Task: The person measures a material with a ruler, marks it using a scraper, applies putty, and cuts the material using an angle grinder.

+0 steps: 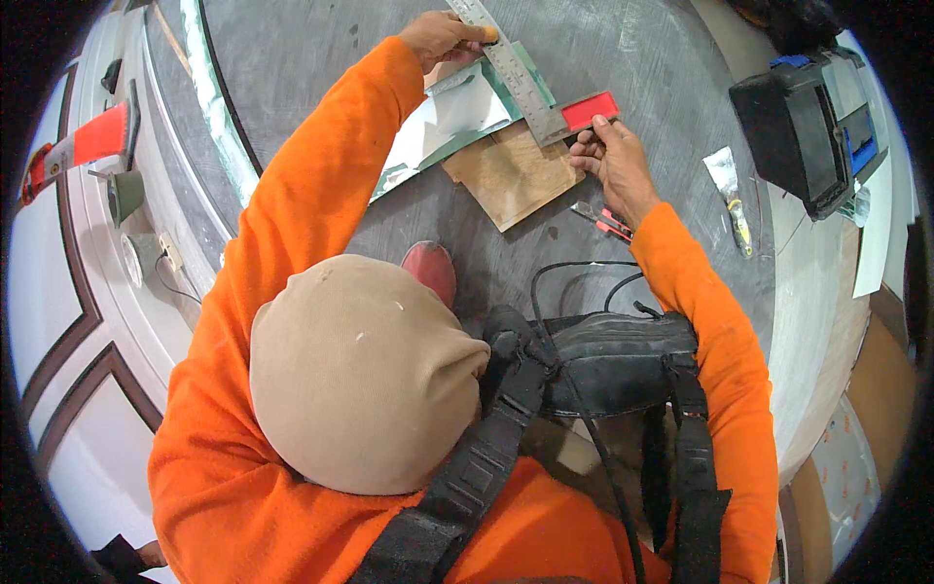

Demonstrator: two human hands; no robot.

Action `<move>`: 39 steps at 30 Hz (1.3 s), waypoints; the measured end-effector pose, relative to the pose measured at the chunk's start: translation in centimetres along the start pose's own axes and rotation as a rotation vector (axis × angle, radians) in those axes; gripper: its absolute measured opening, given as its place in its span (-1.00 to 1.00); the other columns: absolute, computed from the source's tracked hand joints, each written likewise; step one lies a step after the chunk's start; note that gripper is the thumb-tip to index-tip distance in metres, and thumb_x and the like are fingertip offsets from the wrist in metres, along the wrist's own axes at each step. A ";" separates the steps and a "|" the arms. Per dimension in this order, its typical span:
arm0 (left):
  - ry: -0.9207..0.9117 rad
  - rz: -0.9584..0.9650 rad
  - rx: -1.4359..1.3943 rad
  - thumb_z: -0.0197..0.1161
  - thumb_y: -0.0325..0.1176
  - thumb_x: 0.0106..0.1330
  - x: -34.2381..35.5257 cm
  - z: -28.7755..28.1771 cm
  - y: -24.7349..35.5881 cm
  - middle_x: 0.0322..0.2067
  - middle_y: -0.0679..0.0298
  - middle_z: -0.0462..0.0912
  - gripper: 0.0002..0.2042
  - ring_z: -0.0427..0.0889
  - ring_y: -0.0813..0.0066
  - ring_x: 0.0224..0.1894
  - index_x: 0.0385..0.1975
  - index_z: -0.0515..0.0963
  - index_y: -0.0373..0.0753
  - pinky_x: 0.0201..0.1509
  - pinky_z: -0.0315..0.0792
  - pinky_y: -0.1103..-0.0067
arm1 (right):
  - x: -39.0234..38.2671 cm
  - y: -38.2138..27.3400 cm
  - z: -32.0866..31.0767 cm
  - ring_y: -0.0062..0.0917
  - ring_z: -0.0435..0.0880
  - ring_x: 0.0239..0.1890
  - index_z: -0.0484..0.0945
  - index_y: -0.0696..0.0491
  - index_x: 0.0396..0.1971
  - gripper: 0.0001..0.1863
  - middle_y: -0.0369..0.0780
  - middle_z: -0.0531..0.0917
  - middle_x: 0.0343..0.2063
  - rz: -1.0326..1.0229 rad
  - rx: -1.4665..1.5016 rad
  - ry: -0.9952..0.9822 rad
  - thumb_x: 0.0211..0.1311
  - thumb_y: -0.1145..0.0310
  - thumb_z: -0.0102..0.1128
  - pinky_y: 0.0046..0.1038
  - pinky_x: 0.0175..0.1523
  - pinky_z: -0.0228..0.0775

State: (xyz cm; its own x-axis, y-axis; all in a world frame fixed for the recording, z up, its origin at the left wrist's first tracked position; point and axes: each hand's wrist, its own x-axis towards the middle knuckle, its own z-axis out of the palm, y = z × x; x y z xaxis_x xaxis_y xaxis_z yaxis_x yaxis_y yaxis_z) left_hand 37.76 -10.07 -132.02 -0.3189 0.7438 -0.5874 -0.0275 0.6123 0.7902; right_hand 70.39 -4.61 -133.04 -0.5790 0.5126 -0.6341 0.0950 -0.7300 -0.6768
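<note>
My left hand point(443, 41) is closed, its fingers pinching the upper part of a try square's steel blade point(520, 86). At the other end, my right hand point(619, 167) grips the square's red handle point(590, 110) between thumb and fingers. Beneath the blade lies a white sheet with green edges point(443, 125), its surface partly shiny. Partly under the square, a flat piece of brown board point(516, 175) rests at an angle. Close to my right wrist is a red and black utility knife point(605, 222) on the grey surface.
A putty knife point(730, 200) lies to the right, near a black toolbox point(793, 131). At the far left are a red-bladed tool point(100, 136) and a green container point(125, 195). A black waist bag point(623, 360) with a cable hangs at my body; a red shoe point(430, 271) shows below.
</note>
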 end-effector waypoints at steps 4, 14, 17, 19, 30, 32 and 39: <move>0.018 0.007 -0.004 0.43 -0.24 0.26 -0.3 0.5 0.4 -0.32 0.32 0.66 -0.71 0.54 0.65 -0.38 -0.16 0.65 -0.30 -0.32 0.41 0.71 | 0.1 -0.3 0.0 -0.49 0.64 -0.39 0.42 0.11 -0.22 -0.74 -0.21 0.56 -0.37 -0.006 0.001 0.004 0.49 0.19 0.04 -0.42 -0.30 0.64; 0.006 -0.015 0.110 0.49 -0.23 0.19 -0.9 1.7 0.5 -0.41 0.36 0.62 -0.72 0.46 0.66 -0.46 -0.24 0.65 -0.28 -0.43 0.33 0.71 | -0.8 -0.1 -0.3 -0.47 0.65 -0.37 0.42 0.13 -0.22 -0.74 -0.19 0.55 -0.35 -0.015 -0.040 0.031 0.49 0.21 0.02 -0.42 -0.27 0.65; -0.005 -0.015 0.055 0.48 -0.21 0.20 -0.5 1.1 0.0 -0.41 0.36 0.62 -0.72 0.47 0.64 -0.46 -0.26 0.64 -0.27 -0.42 0.35 0.68 | -1.1 -0.3 0.2 -0.47 0.65 -0.37 0.43 0.14 -0.22 -0.75 -0.19 0.56 -0.35 -0.011 -0.024 0.022 0.49 0.23 0.04 -0.44 -0.27 0.65; -0.055 -0.008 0.042 0.48 -0.20 0.20 -0.4 0.3 -0.1 -0.41 0.35 0.62 -0.71 0.48 0.64 -0.47 -0.24 0.63 -0.26 -0.41 0.37 0.68 | -1.0 -0.4 0.6 -0.48 0.66 -0.37 0.43 0.14 -0.22 -0.76 -0.19 0.56 -0.35 -0.023 -0.017 0.013 0.47 0.25 0.07 -0.44 -0.27 0.65; -0.097 0.031 -0.048 0.44 -0.21 0.25 -0.8 0.1 0.2 -0.38 0.35 0.64 -0.72 0.49 0.65 -0.46 -0.19 0.61 -0.25 -0.41 0.36 0.70 | -0.3 -0.5 0.7 -0.51 0.66 -0.40 0.42 0.15 -0.23 -0.78 -0.19 0.57 -0.37 0.004 -0.066 -0.024 0.41 0.30 0.17 -0.48 -0.30 0.63; -0.084 0.028 -0.015 0.44 -0.21 0.25 -0.4 0.3 0.1 -0.37 0.35 0.65 -0.72 0.49 0.66 -0.46 -0.19 0.61 -0.25 -0.41 0.36 0.70 | -0.1 -0.5 0.6 -0.51 0.66 -0.41 0.42 0.15 -0.23 -0.78 -0.20 0.56 -0.38 -0.010 -0.075 -0.015 0.40 0.31 0.17 -0.47 -0.31 0.63; -0.079 0.051 -0.065 0.44 -0.24 0.24 0.2 0.5 -0.4 -0.39 0.34 0.65 -0.74 0.48 0.67 -0.50 -0.20 0.61 -0.25 -0.48 0.35 0.71 | 0.7 -0.3 -0.1 -0.51 0.65 -0.41 0.43 0.15 -0.24 -0.78 -0.21 0.56 -0.38 -0.020 -0.080 -0.024 0.40 0.29 0.17 -0.47 -0.31 0.64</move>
State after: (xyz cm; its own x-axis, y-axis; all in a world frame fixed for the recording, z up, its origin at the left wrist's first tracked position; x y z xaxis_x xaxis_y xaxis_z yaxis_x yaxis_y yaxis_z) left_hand 38.17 -10.01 -132.51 -0.2461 0.7937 -0.5563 -0.0752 0.5566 0.8274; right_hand 70.01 -3.99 -133.28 -0.6009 0.5149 -0.6114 0.1470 -0.6807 -0.7177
